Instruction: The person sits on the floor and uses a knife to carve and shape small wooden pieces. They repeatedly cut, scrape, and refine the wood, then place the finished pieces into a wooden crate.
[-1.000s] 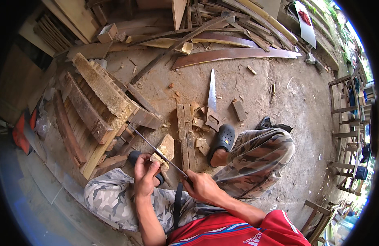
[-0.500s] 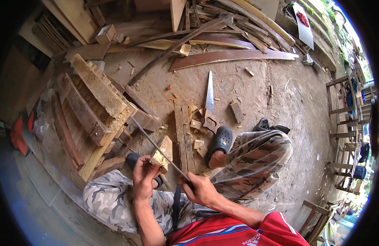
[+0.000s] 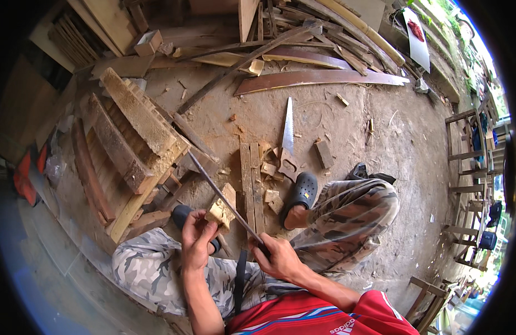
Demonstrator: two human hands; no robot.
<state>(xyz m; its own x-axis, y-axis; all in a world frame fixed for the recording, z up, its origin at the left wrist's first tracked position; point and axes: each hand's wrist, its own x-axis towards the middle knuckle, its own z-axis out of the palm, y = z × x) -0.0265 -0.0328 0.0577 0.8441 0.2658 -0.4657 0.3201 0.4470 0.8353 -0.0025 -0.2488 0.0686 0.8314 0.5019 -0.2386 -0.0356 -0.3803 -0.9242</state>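
My left hand (image 3: 195,243) is closed on a short, pale wood block (image 3: 221,213) with a rough, splintered end, pinching its near end between thumb and fingers. In my right hand (image 3: 278,258) is the handle end of a long, thin, dark blade (image 3: 212,183), seen nearly edge-on, so its kind is unclear. It slants away to the upper left and passes along the right side of the block; whether it touches the wood I cannot tell. Its far tip shows in front of the corner of a stack of rough timber (image 3: 138,114) at the left.
A handsaw (image 3: 287,134) lies on the floor ahead, near a dark wood block (image 3: 324,154). Two narrow planks (image 3: 251,184) and several offcuts lie between my feet. Long boards (image 3: 319,81) and scrap wood are heaped at the back. Wooden frames (image 3: 464,151) stand at the right.
The whole view has shifted slightly. My right hand and the blade have moved a little to the right; the left hand keeps its hold on the wood block.
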